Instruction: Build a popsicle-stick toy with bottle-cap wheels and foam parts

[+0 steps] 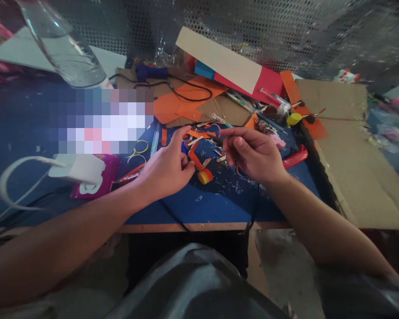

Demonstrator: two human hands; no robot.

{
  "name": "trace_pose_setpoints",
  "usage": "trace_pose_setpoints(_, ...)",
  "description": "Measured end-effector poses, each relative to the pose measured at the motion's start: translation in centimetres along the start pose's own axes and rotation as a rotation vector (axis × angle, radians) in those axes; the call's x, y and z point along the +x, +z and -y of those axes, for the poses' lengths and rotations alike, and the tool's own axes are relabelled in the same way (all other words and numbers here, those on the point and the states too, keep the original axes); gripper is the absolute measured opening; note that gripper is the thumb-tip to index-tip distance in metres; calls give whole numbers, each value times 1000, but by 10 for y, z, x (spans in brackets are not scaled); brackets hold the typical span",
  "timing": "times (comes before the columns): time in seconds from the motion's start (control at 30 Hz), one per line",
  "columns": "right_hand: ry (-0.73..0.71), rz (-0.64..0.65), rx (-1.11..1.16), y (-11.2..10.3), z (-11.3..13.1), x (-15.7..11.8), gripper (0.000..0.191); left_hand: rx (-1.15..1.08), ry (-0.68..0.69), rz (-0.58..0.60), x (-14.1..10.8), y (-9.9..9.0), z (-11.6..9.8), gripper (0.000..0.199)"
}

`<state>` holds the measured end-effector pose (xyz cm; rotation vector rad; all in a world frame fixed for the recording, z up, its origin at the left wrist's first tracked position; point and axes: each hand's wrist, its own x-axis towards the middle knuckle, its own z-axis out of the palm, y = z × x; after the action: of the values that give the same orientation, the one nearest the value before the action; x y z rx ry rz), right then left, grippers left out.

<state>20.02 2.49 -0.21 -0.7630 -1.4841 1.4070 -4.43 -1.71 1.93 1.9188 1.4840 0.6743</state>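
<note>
My left hand (168, 166) hovers over the middle of the blue table, its index finger stretched forward and its thumb apart, with nothing seen in it. Opposite it, my right hand (254, 155) points its index finger leftward while the other fingers curl loosely; I make out nothing held there. Between the two hands lie orange paper strips (194, 153), a wooden craft stick (195, 141) and pale scraps. A small yellow-and-orange roll (205, 177) rests on the table near my left thumb. Beyond my right wrist is a red-handled tool (295, 157), partly hidden.
A water bottle (69, 53) stands at the back left. Nearer are a white charger (78, 168) on a magenta block (111, 170) and scissors (131, 173). Orange paper (168, 106) and a blue-handled corded tool (151, 71) lie behind. Cardboard (362, 177) covers the right side.
</note>
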Motion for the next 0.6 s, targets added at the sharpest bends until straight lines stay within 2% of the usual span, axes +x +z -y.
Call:
trace_pose_setpoints(0.13,-34,-55,-81,-2,2,4,51,-19,24,-27,-4,-15,-9,92)
trace_pose_setpoints(0.23,-119,-96,-216,0,19,3,48,-150,75,-96,-13,-24,-19,76)
trace_pose_setpoints(0.3,-258,-106,-355,7,36,-5,42,-359,115,-147,-24,-24,-29,56)
trace_pose_setpoints(0.37,-478,-96,-530,22,52,-17,36,-676,114,-169,-39,-17,-44,46)
trace_pose_setpoints(0.4,-562,-75,-611,32,57,-25,32,-844,100,-136,-47,-12,-52,48)
trace_pose_setpoints(0.47,-736,23,-724,55,60,-43,25,-1128,-35,54,-63,-1,-68,60)
trace_pose_setpoints(0.53,-822,90,-810,77,53,-60,31,-1284,-180,238,-75,7,-80,72)
trace_pose_setpoints(0.6,-859,129,-873,91,41,-76,45,-1334,-172,154,-82,10,-85,81)
